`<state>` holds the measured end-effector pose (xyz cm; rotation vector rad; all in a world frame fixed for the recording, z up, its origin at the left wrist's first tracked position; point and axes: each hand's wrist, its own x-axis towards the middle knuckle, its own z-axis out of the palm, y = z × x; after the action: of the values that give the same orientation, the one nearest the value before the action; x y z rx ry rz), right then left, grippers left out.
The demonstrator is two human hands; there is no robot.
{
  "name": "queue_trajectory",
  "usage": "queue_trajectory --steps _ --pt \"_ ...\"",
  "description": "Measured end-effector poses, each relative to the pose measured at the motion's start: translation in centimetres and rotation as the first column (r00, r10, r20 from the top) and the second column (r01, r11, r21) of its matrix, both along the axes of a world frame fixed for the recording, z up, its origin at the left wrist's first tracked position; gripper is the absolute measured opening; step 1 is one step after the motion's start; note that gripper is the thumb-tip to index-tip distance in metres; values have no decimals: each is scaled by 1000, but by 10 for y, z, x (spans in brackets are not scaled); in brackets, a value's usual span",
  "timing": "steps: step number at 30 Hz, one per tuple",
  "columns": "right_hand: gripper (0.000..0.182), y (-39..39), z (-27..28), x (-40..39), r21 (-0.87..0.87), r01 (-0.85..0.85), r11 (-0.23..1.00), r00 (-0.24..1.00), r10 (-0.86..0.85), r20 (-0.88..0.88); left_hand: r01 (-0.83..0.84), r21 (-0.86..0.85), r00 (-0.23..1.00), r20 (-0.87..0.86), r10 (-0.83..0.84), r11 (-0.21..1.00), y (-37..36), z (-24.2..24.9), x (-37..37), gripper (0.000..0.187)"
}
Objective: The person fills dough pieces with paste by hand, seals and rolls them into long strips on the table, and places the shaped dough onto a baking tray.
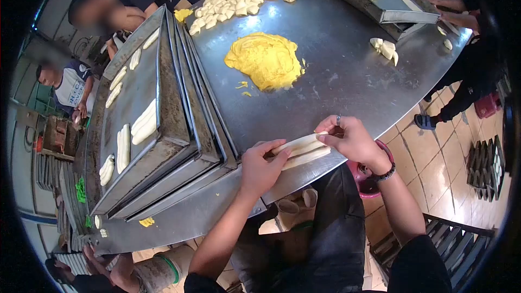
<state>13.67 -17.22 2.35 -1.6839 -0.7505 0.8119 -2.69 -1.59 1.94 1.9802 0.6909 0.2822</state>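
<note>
Two-handed grip, dough strip point(302, 151) beside trays point(179, 146)

Pale dough strip point(302, 151), yellow filling mound point(266, 59)

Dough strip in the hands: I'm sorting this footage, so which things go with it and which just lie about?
In use: dough strip, left hand, right hand, top tray, yellow filling.
Lying about: dough pieces, far tray.

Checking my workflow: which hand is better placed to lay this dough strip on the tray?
Probably left. The left hand holds the dough strip at the end nearest the tray; the right hand pinches the far end.
</note>
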Motion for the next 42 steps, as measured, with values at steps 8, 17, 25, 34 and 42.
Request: queue_trajectory --steps 8,17,25,34,42 --pt "10 3 17 -1 -178 -19 984 943 77 325 76 158 995 -76 -64 985 -7 14 1 29" --pt "13 -4 8 9 -48 -100 994 909 111 401 194 279 979 4 -203 941 -5 3 -15 48" --pt "55 2 12 -10 -31 -330 943 657 253 710 211 484 953 89 -288 849 -4 4 -7 70" --pt "46 -4 16 -5 -135 -253 958 676 274 684 212 265 946 185 -265 941 3 -7 -20 74" --pt "27 7 27 -25 -95 -96 991 993 88 -83 125 346 938 265 -225 930 -5 -24 -20 69"
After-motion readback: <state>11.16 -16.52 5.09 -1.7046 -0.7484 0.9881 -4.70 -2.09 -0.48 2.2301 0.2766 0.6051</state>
